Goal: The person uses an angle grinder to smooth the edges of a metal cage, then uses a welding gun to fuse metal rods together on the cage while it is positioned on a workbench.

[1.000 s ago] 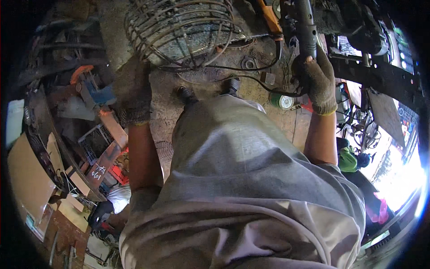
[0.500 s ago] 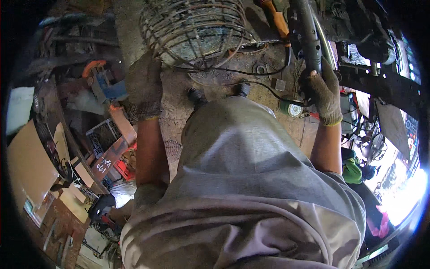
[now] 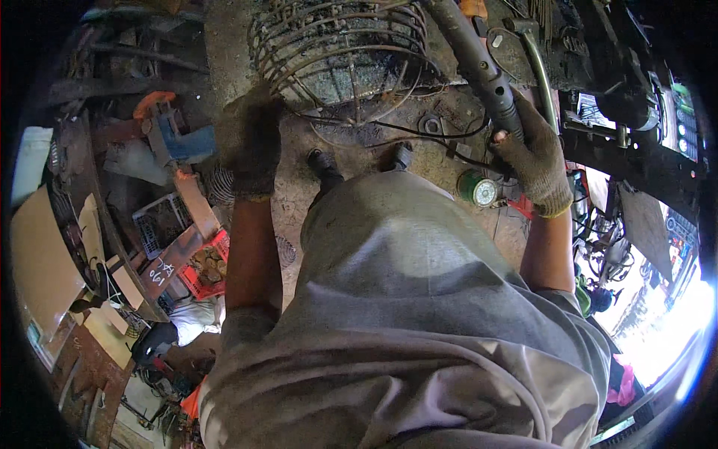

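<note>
A rusty round cage of bent metal rods (image 3: 351, 51) rests on its side on the worktop at the top of the view. My left hand (image 3: 250, 142), in a dark work glove, is closed at the cage's near left edge; its fingertips are in deep shadow. In my right hand (image 3: 535, 153), also gloved, is a dark grey tube-shaped tool (image 3: 471, 63) with round holes in its side. The tool slants up and to the left, its upper end beyond the cage's right side. A black cable (image 3: 419, 133) runs below the cage toward my right hand.
A green-rimmed spool (image 3: 476, 188) lies on the floor beside my right wrist. A metal pipe (image 3: 540, 78) leans at the right. A red crate (image 3: 206, 266), a blue-grey metal piece (image 3: 185, 136) and cardboard (image 3: 45, 254) crowd the left. The orange handle (image 3: 473, 9) lies behind the tool.
The tool's upper end has swung left toward the cage, and my right hand has come slightly nearer to me. My left hand and the cage have shifted a little to the right.
</note>
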### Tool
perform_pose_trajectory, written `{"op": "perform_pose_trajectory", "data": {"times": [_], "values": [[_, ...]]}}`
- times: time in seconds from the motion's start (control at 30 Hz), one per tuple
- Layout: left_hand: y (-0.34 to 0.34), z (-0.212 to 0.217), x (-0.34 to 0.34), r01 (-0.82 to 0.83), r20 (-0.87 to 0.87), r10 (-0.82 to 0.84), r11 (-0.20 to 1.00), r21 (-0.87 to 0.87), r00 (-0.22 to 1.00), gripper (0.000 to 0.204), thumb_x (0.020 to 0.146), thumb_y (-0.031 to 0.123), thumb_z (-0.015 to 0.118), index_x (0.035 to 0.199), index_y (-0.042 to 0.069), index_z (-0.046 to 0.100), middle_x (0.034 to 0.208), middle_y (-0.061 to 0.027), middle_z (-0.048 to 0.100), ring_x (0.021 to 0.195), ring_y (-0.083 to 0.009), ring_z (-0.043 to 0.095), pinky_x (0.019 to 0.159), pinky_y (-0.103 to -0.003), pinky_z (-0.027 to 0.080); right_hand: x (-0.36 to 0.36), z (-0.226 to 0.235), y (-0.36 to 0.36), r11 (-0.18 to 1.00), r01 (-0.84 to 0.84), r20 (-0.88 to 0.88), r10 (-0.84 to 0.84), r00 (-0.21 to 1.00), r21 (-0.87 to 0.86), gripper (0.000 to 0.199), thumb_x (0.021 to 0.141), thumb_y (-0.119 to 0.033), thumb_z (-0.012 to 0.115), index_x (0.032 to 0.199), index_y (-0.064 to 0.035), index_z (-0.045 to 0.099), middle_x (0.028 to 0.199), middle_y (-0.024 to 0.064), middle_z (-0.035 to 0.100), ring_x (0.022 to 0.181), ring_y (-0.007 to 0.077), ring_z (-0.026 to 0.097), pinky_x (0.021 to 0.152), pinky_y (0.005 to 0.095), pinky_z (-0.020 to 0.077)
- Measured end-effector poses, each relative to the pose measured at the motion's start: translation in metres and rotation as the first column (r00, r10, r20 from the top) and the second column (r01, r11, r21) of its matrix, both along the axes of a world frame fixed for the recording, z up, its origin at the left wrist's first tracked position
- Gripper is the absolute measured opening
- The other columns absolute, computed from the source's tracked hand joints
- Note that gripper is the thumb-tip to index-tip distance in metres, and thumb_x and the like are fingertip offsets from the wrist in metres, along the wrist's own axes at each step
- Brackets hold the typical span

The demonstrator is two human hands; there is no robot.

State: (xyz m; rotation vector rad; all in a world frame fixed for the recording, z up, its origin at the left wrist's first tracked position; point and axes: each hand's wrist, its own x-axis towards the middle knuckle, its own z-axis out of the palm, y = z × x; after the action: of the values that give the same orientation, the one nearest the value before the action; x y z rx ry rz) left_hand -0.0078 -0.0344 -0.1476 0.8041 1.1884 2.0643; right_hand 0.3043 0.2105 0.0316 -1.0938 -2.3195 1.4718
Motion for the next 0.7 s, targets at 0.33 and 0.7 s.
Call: {"op": "perform_pose_trajectory", "data": {"times": [0.33, 0.7], "values": [[-0.007, -0.016, 0.007, -0.14, 0.517, 0.132, 0.99, -0.024, 0.846, 0.03, 0.098, 0.009, 0.058, 0.126, 0.004, 0.064, 0.125, -0.013, 0.067, 0.115, -0.0277, 0.063, 0.101, -0.042, 0.05, -0.012, 0.011, 0.001, 0.992, -0.111, 0.097, 0.105, 0.99, 0.056, 0.064, 0.088, -0.019, 0.069, 0.144, 0.0022, 0.047, 0.103, 0.0091, 0.067, 0.083, 0.0135, 0.064, 0.075, 0.03, 0.0531], [-0.003, -0.026, -0.002, -0.147, 0.206, 0.148, 0.989, -0.023, 0.967, 0.032, 0.098, 0.01, 0.058, 0.128, -0.002, 0.058, 0.125, -0.0176, 0.063, 0.119, -0.0305, 0.06, 0.106, -0.045, 0.044, -0.009, 0.004, 0.006, 0.98, -0.165, 0.077, 0.157, 0.985, 0.113, 0.064, 0.087, -0.02, 0.07, 0.144, 0.0013, 0.048, 0.113, 0.0182, 0.069, 0.105, 0.0173, 0.065, 0.092, 0.0348, 0.0513]]}}
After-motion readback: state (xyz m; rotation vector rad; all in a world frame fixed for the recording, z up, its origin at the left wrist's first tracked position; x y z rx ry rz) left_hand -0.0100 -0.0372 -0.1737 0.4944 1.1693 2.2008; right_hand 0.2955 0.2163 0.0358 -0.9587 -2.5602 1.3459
